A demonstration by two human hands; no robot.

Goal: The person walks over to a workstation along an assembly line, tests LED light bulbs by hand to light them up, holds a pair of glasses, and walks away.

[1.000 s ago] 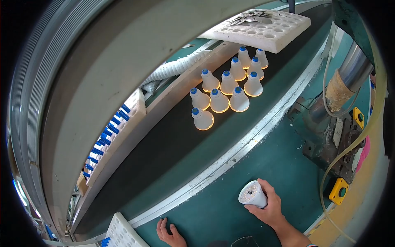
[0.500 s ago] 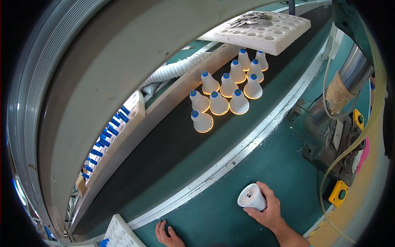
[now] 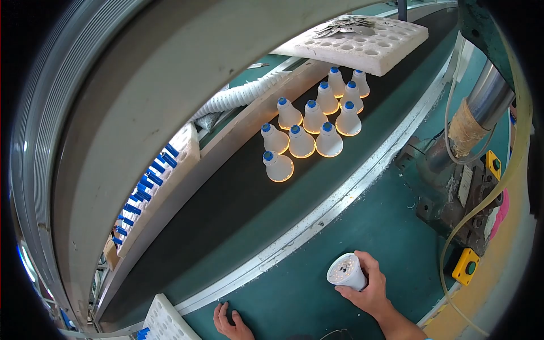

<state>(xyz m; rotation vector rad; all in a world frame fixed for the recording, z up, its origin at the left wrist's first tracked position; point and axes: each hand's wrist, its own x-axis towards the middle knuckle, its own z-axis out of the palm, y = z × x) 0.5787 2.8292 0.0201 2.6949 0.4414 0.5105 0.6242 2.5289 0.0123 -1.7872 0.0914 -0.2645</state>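
Note:
My right hand (image 3: 371,286) is closed around a white LED bulb body (image 3: 347,272), held a little above the green bench top. Its round end, dotted with small LEDs and dark spots in the middle, faces up toward me. My left hand (image 3: 232,322) rests near the bench's front edge with its fingers slightly bent and apart, holding nothing. Close to it on the left is a white foam tray (image 3: 167,320) with round holes. Several white bulbs with blue caps (image 3: 301,141) stand in a group on the dark conveyor belt (image 3: 226,226), orange light showing around their lower rims.
A metal rail (image 3: 317,224) divides belt from bench. Across the belt's far end lies a foam block (image 3: 362,48) with metal pieces on it. At right stand a press column (image 3: 481,102) and a yellow button box (image 3: 466,266). Blue-capped parts (image 3: 144,190) fill a tray at left.
Both hands and the bulb body stay almost where they were. A thin, dark wire-like outline now shows at the bottom edge, between the hands.

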